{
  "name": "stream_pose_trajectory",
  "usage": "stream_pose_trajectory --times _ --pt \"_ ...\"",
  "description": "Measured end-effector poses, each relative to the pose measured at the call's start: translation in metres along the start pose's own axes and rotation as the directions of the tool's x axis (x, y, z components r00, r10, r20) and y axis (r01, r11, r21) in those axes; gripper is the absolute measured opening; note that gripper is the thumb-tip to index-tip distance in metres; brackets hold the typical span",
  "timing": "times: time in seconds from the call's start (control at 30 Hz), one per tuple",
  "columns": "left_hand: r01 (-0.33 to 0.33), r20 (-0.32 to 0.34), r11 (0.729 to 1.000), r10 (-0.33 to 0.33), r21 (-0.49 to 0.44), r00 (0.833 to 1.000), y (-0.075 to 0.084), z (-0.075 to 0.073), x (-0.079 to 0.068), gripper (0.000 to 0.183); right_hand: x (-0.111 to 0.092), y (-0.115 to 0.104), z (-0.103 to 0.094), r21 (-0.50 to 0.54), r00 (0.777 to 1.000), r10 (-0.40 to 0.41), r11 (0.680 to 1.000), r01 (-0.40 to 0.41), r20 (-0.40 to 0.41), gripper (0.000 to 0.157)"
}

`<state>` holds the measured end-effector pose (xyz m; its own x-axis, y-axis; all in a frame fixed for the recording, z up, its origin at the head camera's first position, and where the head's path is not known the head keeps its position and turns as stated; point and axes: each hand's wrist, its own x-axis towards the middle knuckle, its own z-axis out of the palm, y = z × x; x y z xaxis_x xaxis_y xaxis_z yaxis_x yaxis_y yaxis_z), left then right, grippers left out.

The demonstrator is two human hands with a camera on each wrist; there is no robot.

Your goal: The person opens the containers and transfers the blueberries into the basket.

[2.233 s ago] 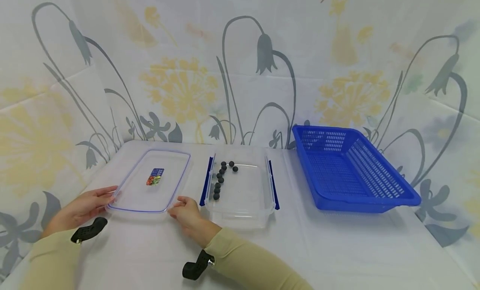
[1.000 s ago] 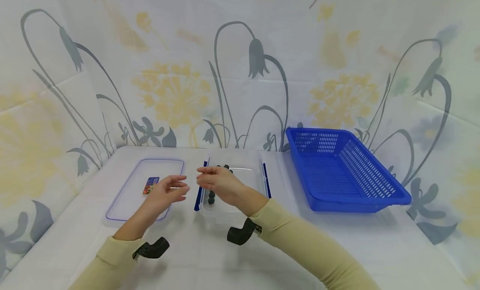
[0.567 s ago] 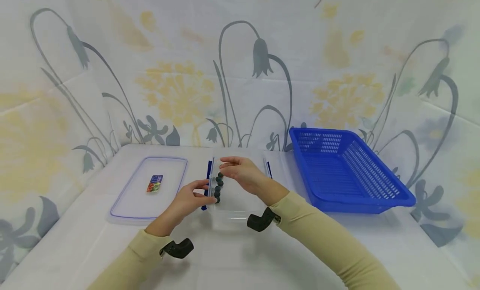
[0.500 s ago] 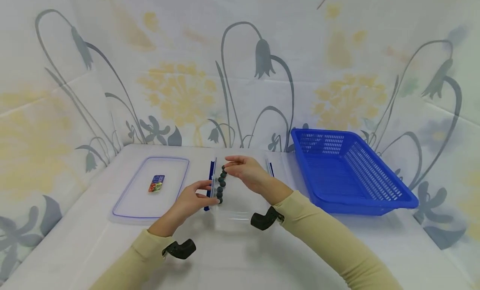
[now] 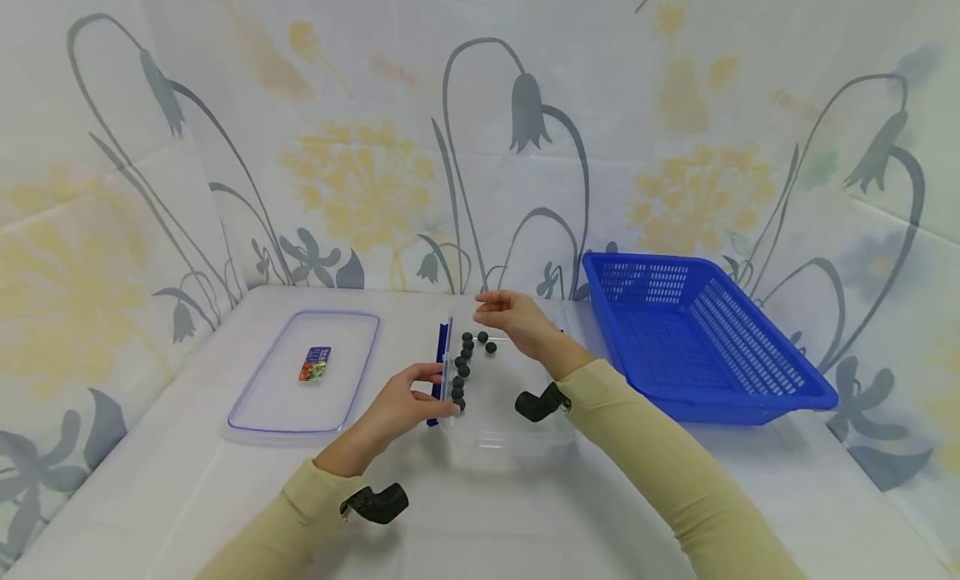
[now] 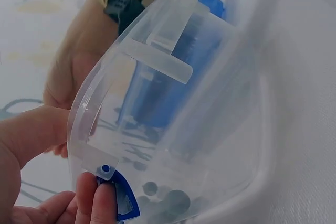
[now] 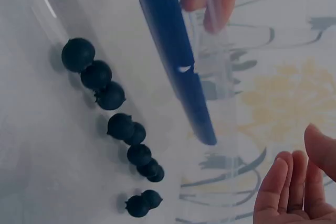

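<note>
A clear plastic food container (image 5: 517,388) with blue side latches stands on the table, several blueberries (image 5: 464,371) along the left of its floor. My left hand (image 5: 405,405) grips its left wall, thumb over the rim and fingers outside. In the left wrist view those fingers lie against a blue latch (image 6: 123,200). My right hand (image 5: 521,322) hovers over the container's far right part, fingers loosely bent and holding nothing. The right wrist view shows the right hand (image 7: 291,187) apart from the container, and the blueberries (image 7: 79,54) close up.
A clear lid (image 5: 258,397) with a blue-edged seal and a small label lies flat on the left. At the right stands a blue perforated plastic basket (image 5: 720,401). A flower-print cloth (image 5: 480,188) hangs behind the white-covered table (image 5: 487,522).
Both hands have left the lid, which now lies on the table. My left hand has taken hold of the container, which has shifted right with the blueberries. My right hand has moved right.
</note>
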<state>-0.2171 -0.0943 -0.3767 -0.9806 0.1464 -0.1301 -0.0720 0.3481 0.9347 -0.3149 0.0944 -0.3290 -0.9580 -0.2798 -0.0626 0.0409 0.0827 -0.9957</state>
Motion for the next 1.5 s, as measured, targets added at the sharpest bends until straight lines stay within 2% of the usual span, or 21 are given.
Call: stream_pose_trajectory --times 0.13,0.2,0.3,0.4,0.5,0.63,0.87,1.07,1.2,1.37,1.4,1.43,1.5 --pt "-0.006 -0.005 1.0 0.006 0.001 1.0 0.001 0.0 0.001 0.064 0.015 0.01 0.001 -0.019 0.999 -0.015 1.0 0.015 -0.038 0.035" --pt "-0.003 -0.001 1.0 0.003 -0.001 1.0 0.0 0.0 0.001 0.064 0.02 0.015 0.002 -0.071 0.998 -0.006 0.997 0.001 -0.065 0.033" --pt "0.0 0.009 1.0 0.0 -0.001 1.0 -0.001 0.001 0.001 0.065 0.024 0.022 0.002 -0.217 0.997 -0.004 0.976 -0.013 -0.079 0.031" --pt "-0.007 0.01 1.0 0.007 -0.004 1.0 -0.001 0.001 0.001 0.064 0.029 0.029 -0.003 -0.383 0.997 -0.024 0.924 -0.006 -0.075 0.029" --pt "-0.014 -0.001 1.0 0.014 -0.008 1.0 -0.001 0.0 0.001 0.064 0.034 0.035 -0.007 -0.534 0.998 -0.031 0.845 -0.001 -0.05 0.025" --pt "-0.015 -0.008 1.0 0.015 -0.009 1.0 -0.002 -0.002 0.001 0.064 0.039 0.041 -0.011 -0.659 1.0 0.001 0.752 -0.003 -0.003 0.024" --pt "-0.017 0.005 1.0 0.017 -0.014 1.0 -0.001 -0.002 0.0 0.065 0.043 0.047 -0.015 -0.75 0.999 0.034 0.661 -0.03 -0.009 0.028" --pt "-0.02 0.009 1.0 0.021 -0.017 1.0 -0.001 -0.002 0.0 0.065 0.046 0.051 -0.017 -0.82 0.992 0.12 0.571 -0.044 0.031 0.038" --pt "-0.023 0.008 1.0 0.023 -0.015 1.0 0.0 -0.003 -0.001 0.064 0.047 0.053 -0.016 -0.857 0.991 0.122 0.514 -0.011 0.061 0.031" --pt "-0.016 0.006 1.0 0.016 -0.013 1.0 0.0 -0.003 0.0 0.064 0.05 0.051 -0.014 -0.885 0.988 0.144 0.465 -0.019 0.055 0.018" --pt "-0.016 0.006 1.0 0.016 -0.012 1.0 0.0 -0.003 0.0 0.065 0.052 0.049 -0.014 -0.885 0.988 0.144 0.465 -0.013 0.061 0.017" --pt "-0.012 0.008 1.0 0.012 -0.014 1.0 -0.001 -0.002 0.0 0.065 0.06 0.056 -0.02 -0.866 0.99 0.094 0.499 0.043 0.103 0.016" --pt "-0.005 0.012 1.0 0.005 -0.023 1.0 -0.001 -0.002 0.0 0.065 0.058 0.049 -0.022 -0.838 0.989 0.063 0.54 0.081 0.135 0.016"
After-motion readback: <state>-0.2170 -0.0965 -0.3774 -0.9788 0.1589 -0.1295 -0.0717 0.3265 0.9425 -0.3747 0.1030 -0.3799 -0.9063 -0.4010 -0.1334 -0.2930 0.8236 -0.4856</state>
